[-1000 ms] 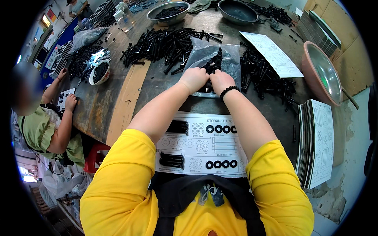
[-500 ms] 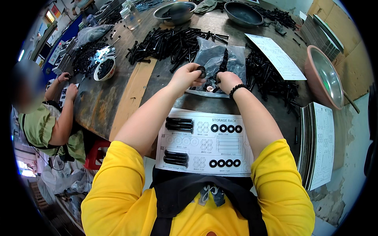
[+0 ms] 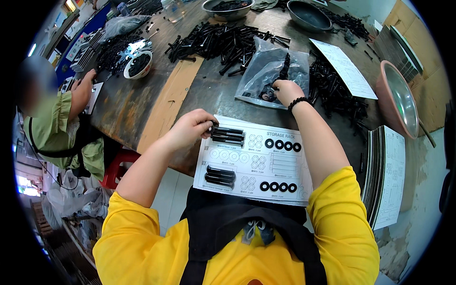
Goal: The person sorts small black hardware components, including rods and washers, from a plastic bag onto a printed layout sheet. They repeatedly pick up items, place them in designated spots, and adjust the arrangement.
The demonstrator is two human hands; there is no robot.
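My left hand [image 3: 195, 127] is closed in a pinch at the upper left corner of the printed parts sheet [image 3: 223, 156], with dark washers [image 3: 211, 127] between the fingertips. Right beside it lies a row of black bolts [image 3: 229, 137]. A second group of bolts [image 3: 220, 177] lies lower on the sheet. Black washers sit in an upper row [image 3: 285, 146] and a lower row [image 3: 279, 186] at the sheet's right side. Over a clear plastic bag [image 3: 251, 78], my right hand [image 3: 288, 91] has its fingers curled down at loose washers [image 3: 267, 95]; what they grip is hidden.
Piles of black bolts [image 3: 216, 42] lie behind and right of the bag. A cardboard strip [image 3: 172, 102] crosses the table at left. Around it stand a bowl of small black parts [image 3: 137, 66], metal basins [image 3: 308, 16], a pink-rimmed basin [image 3: 396, 97] and stacked sheets [image 3: 387, 175]. A co-worker [image 3: 57, 123] sits left.
My left hand has come from the bag toward me, down to the sheet's upper left corner, carrying dark washers. My right hand stays at the bag. The whole view has shifted slightly.
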